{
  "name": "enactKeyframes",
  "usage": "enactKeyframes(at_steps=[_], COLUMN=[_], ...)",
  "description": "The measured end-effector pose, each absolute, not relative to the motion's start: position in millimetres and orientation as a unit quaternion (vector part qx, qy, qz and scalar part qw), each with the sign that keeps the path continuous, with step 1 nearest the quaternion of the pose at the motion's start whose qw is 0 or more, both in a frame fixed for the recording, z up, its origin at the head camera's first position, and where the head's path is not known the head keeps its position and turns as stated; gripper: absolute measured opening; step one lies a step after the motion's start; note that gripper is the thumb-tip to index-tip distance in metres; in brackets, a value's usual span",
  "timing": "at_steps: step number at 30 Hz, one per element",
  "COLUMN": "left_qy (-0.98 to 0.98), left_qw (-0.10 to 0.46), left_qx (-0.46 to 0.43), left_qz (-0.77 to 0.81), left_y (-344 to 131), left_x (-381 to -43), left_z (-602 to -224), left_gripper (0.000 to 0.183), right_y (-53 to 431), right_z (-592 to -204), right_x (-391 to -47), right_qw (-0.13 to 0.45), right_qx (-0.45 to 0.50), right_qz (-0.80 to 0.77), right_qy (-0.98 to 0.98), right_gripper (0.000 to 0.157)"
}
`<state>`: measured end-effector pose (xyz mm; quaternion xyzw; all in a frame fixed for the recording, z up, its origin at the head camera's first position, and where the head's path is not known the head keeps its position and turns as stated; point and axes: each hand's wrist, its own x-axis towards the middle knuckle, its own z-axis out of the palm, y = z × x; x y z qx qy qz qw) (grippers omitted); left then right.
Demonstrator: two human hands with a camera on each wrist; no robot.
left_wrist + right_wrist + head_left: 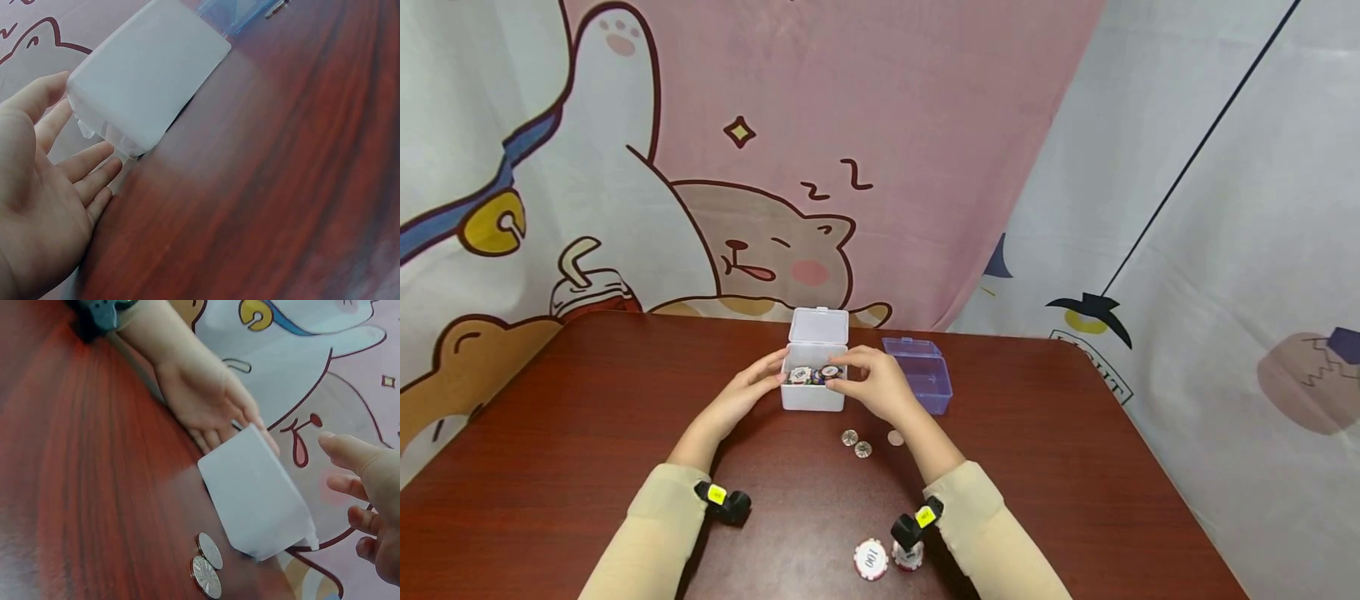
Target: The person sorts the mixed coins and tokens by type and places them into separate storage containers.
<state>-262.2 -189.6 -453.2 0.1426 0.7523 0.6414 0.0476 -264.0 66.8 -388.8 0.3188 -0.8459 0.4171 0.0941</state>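
A small white plastic box (pixel 812 399) stands on the table with its lid (pixel 818 327) raised at the back. Inside lie white-faced poker chips (pixel 800 376) and dark-edged poker chips (pixel 830 372). My left hand (pixel 44 169) rests against the box's left side, thumb at the top rim, the other fingers loosely extended along the wall. Over the box's right side hovers my right hand (pixel 880 382), thumb and fingers spread apart above the chips. In the right wrist view, no chip shows between those fingers (pixel 351 485).
A blue-purple translucent box (pixel 932 387), lid raised, stands right of the white one. In front lie two silvery coins (pixel 849 437) and a pinkish disc (pixel 896 437). Near the front edge are a chip marked 100 (pixel 871 559) and another chip (pixel 907 557), partly behind the right wrist camera.
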Motion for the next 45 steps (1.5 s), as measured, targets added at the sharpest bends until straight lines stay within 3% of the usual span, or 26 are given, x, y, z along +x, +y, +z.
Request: enactKeyframes(at_steps=[24, 30, 45], left_qy=[0.756, 0.758, 0.758], left_qw=[0.044, 0.041, 0.047], left_qx=[0.144, 0.146, 0.142], left_qz=[0.637, 0.635, 0.635], left_y=[-191.5, -191.8, -189.7], left_x=[-264.5, -263.8, -262.7], left_z=[-450.8, -451.5, -452.6], left_gripper=[0.055, 0.056, 0.052], right_y=[99.5, 106.3, 124.6], right_z=[-403.1, -411.0, -423.9], right_x=[-205.9, -197.8, -177.1], right_qw=[0.005, 0.005, -0.066], right_qx=[0.439, 0.468, 0.517], right_qz=[0.410, 0.400, 0.358], right_qy=[-0.800, -0.788, -0.775], right_gripper=[0.036, 0.038, 0.040])
